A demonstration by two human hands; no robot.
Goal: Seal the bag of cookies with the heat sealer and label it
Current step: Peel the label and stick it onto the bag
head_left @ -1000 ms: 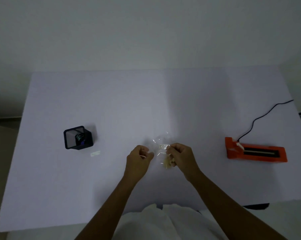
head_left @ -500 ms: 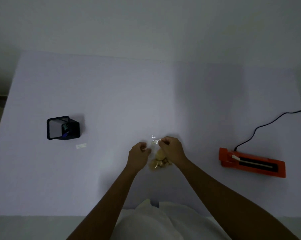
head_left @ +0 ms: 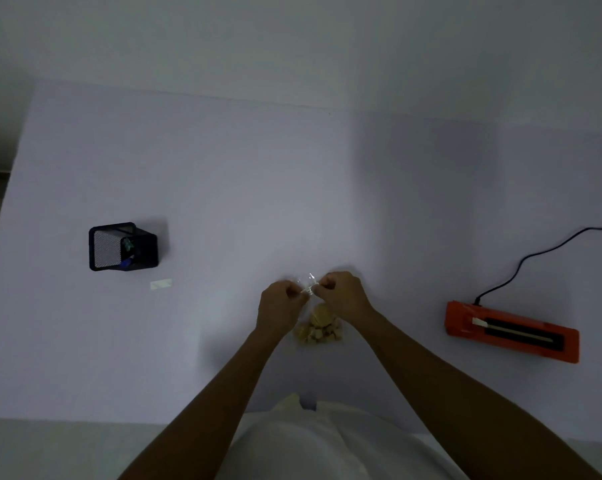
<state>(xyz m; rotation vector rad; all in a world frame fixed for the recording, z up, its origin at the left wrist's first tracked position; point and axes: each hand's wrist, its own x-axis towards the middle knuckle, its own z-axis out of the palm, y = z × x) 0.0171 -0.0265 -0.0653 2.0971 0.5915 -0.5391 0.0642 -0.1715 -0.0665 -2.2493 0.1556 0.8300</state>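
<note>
Here, both hands meet near the front middle of the white worktop (head_left: 258, 185). The left hand (head_left: 280, 299) and the right hand (head_left: 342, 294) have their fingers curled, and the grip of each is pinched on the crinkled clear top of the bag of cookies (head_left: 318, 329). The left hand is at nine o'clock of the bag's neck and the right at three o'clock. The pale cookies sit in the bag's lower part, at six o'clock of the hands, between the wrists. Whether the bag rests on the worktop I cannot tell.

The orange heat sealer (head_left: 510, 332) lies well apart at three o'clock of the bag, its black cord (head_left: 535, 252) running off toward two o'clock. A small pale slip (head_left: 161, 284) lies at nine o'clock of the bag, with a black mesh holder (head_left: 122, 247) near it, at ten o'clock.
</note>
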